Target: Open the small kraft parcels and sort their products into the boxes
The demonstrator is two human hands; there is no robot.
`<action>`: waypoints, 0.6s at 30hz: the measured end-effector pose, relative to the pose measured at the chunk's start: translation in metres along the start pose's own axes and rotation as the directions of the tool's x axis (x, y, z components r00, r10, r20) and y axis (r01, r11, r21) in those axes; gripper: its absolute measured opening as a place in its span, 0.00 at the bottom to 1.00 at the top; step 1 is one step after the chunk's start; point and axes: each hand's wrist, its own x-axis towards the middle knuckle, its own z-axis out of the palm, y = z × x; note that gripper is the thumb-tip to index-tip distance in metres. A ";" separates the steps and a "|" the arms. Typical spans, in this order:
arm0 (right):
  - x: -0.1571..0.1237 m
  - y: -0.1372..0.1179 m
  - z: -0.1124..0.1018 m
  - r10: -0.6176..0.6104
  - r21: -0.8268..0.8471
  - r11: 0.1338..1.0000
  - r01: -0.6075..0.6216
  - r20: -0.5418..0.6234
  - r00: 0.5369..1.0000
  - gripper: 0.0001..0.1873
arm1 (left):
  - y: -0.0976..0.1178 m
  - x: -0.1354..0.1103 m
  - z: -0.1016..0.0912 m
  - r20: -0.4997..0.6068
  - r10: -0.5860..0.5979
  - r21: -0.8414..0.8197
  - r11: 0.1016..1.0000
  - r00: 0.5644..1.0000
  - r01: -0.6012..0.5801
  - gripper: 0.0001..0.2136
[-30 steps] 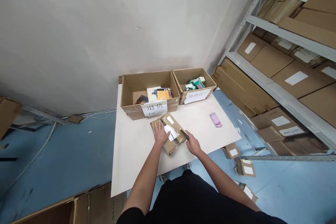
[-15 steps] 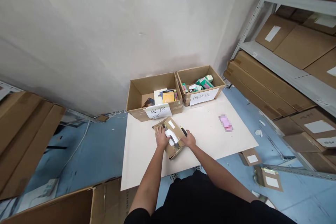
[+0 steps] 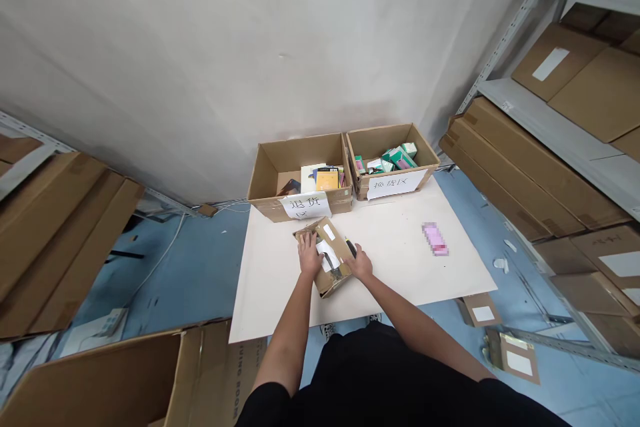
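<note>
A small taped cardboard parcel point(image 3: 327, 255) with a white label lies on the white table top point(image 3: 400, 267). My left hand point(image 3: 309, 258) rests flat on its left side, fingers stretched out. My right hand point(image 3: 359, 264) is closed round a dark pen-like tool point(image 3: 351, 247) held against the parcel's right edge. Behind the parcel stand two open cartons with paper signs. The left carton point(image 3: 300, 177) holds books and flat items. The right carton point(image 3: 393, 160) holds green and white packets.
A pink blurred object point(image 3: 435, 239) lies on the table at right. Metal shelving point(image 3: 560, 120) stacked with cardboard boxes fills the right side. Flattened cartons point(image 3: 55, 240) lean at left, an open carton point(image 3: 140, 380) sits near my left. Small labelled boxes point(image 3: 517, 357) lie on the blue floor.
The camera has swung left and back, so the table sits more to the right. My right hand has slid in closer against the parcel's right edge. The left hand stays on the parcel.
</note>
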 end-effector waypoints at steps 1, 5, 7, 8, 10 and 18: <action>-0.003 -0.001 -0.002 -0.024 0.014 1.000 0.025 -0.042 0.999 0.37 | -0.001 -0.003 0.000 -0.008 -0.001 -0.010 1.000 1.000 0.000 0.42; -0.013 -0.018 -0.006 -0.210 0.050 0.974 0.222 -0.173 0.962 0.32 | -0.012 -0.023 0.007 -0.096 -0.016 -0.069 0.998 0.995 0.009 0.35; -0.013 -0.036 -0.004 -0.304 0.019 0.951 0.307 -0.104 0.947 0.32 | -0.018 -0.032 0.014 -0.114 -0.009 -0.096 0.995 0.993 -0.002 0.31; -0.011 -0.046 -0.002 -0.333 -0.005 0.943 0.333 -0.046 0.942 0.32 | -0.020 -0.036 0.018 -0.110 -0.003 -0.112 0.994 0.994 -0.009 0.29; -0.003 -0.068 0.003 -0.346 -0.061 0.935 0.350 0.073 0.935 0.33 | -0.023 -0.039 0.026 -0.098 -0.002 -0.148 0.989 0.995 -0.013 0.27; 0.027 -0.093 0.024 -0.219 -0.202 0.941 0.273 0.255 0.942 0.32 | -0.027 -0.031 0.047 -0.182 -0.021 -0.276 0.961 0.983 -0.031 0.28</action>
